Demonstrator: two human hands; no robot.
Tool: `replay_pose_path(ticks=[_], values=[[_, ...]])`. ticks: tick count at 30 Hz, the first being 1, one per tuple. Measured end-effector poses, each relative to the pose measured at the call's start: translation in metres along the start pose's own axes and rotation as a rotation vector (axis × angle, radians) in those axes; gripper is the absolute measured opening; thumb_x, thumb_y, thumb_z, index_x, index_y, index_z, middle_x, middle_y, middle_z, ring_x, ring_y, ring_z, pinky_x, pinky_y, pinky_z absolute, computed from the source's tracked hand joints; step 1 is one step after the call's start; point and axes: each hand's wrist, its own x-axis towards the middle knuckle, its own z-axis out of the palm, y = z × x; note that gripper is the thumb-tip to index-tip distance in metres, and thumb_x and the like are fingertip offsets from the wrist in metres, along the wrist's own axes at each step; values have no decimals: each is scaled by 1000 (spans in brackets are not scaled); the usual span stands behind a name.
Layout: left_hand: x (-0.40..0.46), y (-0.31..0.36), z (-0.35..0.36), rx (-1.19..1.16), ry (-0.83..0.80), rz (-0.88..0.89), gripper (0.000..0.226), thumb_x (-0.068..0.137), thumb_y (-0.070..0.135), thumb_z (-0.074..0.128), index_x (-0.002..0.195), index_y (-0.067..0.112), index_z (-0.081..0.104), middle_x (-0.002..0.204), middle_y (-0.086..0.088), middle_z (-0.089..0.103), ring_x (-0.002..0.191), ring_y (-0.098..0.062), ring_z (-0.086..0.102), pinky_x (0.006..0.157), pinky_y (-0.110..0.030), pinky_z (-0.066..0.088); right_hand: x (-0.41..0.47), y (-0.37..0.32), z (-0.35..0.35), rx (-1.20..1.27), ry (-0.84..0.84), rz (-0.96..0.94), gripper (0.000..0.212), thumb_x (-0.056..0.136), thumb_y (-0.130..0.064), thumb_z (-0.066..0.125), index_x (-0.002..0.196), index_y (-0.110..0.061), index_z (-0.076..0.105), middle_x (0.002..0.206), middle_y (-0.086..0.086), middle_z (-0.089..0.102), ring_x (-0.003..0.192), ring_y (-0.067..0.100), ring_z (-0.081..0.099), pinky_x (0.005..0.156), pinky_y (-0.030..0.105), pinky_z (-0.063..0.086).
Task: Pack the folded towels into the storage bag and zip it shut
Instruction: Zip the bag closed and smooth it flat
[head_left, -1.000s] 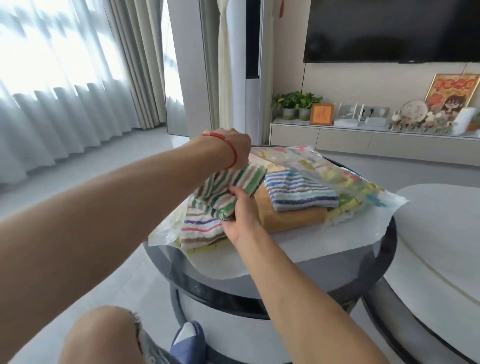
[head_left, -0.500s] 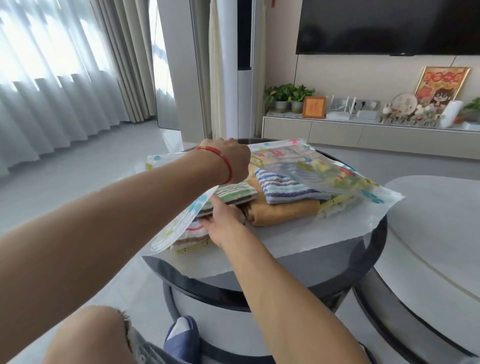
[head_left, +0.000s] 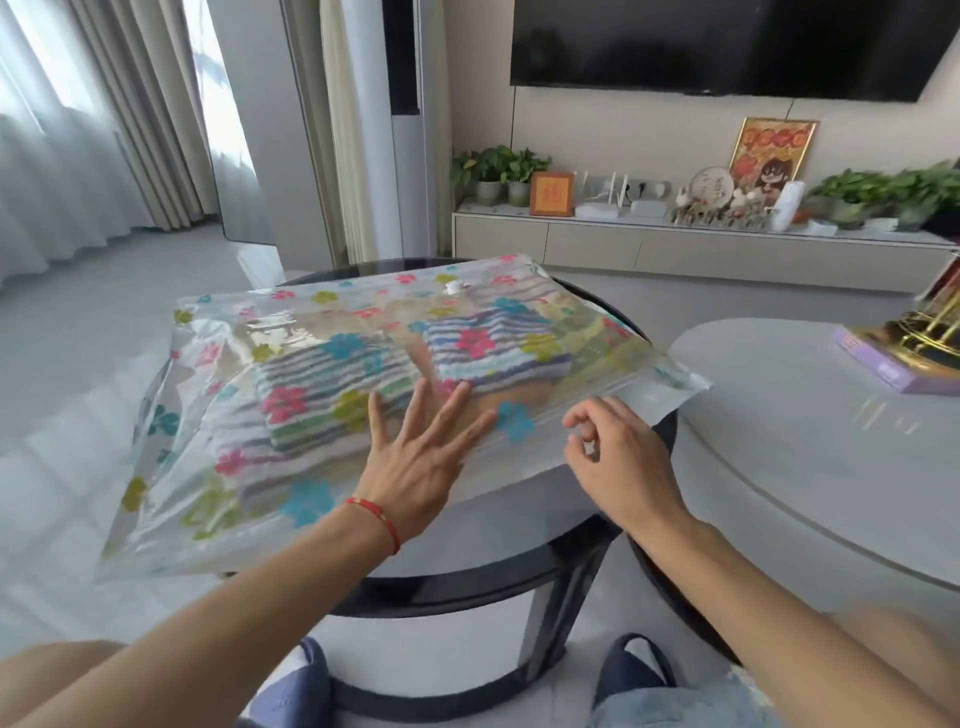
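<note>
Towels (head_left: 337, 400) in bag (head_left: 218, 499) on table (head_left: 519, 561).

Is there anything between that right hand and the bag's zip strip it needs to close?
Nothing visible. The right hand hovers beside the zip strip at the storage bag's near edge, while the left hand presses flat on the bag over the towels.

Left hand (head_left: 415, 467) lies flat, fingers (head_left: 441, 410) spread; right hand (head_left: 618, 457) loosely curled.
</note>
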Motion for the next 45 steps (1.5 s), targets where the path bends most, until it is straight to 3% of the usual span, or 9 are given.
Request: replay_pose_path(ticks=[7, 14, 23, 27, 30, 33, 36, 41, 45], values=[[9, -29, 10, -164, 22, 62, 61, 106, 32, 36, 149, 58, 1, 163, 18, -11, 151, -31, -12, 105, -79, -3, 6, -26, 58, -215, -381, -424, 42, 90, -25, 52, 130, -24, 65, 119, -2, 68, 113, 22, 60, 95, 39, 50], [12, -74, 0, -304, -61, 122, 50, 98, 48, 9, 147, 61, 9, 162, 24, -3, 151, -26, -9, 109, -75, -7, 16, -53, 106, -242, -466, -242, 60, 99, -36, 38, 158, -29, 28, 161, 2, 39, 149, 25, 32, 119, 54, 29], [6, -78, 1, -323, -9, 131, 48, 105, 40, 23, 146, 62, 9, 164, 18, 4, 152, -26, 0, 111, -73, 0, 21, -56, 104, -260, -518, -258, 54, 102, -44, 37, 154, -28, 36, 162, 0, 38, 146, 28, 33, 115, 53, 30], [-1, -73, 10, -292, 12, 147, 49, 105, 40, 21, 148, 59, 8, 164, 18, 1, 152, -29, -5, 110, -75, -4, -1, 0, 57, -147, -131, -348, 25, 90, -24, 53, 101, -14, 73, 102, 0, 73, 97, 21, 63, 86, 43, 54], [-5, -71, 18, -277, 4, 152, 48, 105, 41, 19, 148, 59, 8, 164, 19, 0, 151, -27, -10, 110, -74, -8, 16, 51, 22, -233, 119, -175, 29, 87, -22, 51, 108, -11, 68, 110, 7, 67, 104, 28, 60, 92, 42, 48], [-6, -72, 24, -256, -18, 159, 47, 105, 42, 19, 148, 59, 10, 163, 21, -2, 151, -24, -15, 110, -73, -9, 39, 90, 9, -393, -212, 118, 57, 101, -33, 41, 156, -21, 37, 164, 10, 35, 152, 32, 28, 120, 51, 23], [-3, -82, 24, -241, -58, 189, 47, 104, 42, 21, 147, 60, 13, 163, 22, -2, 151, -23, -16, 111, -72, -8, 34, 103, 14, -412, -489, 202, 60, 106, -45, 25, 163, -34, 14, 172, -1, 16, 158, 25, 13, 125, 51, 15], [-8, -105, 9, -208, -100, 199, 48, 98, 48, 27, 145, 55, 32, 162, 22, 7, 152, -23, -8, 111, -73, -5, -4, 71, 12, -606, -407, 51, 61, 98, -49, 26, 156, -32, 31, 157, -1, 46, 137, 28, 47, 106, 51, 32], [-16, -80, -9, -127, 36, 105, 59, 73, 30, 57, 132, 32, 59, 155, -2, 39, 146, -33, 27, 109, -72, 17, -15, 73, -9, -195, -220, 27, 40, 96, -33, 49, 133, -28, 65, 130, 0, 69, 114, 23, 62, 94, 34, 47]])
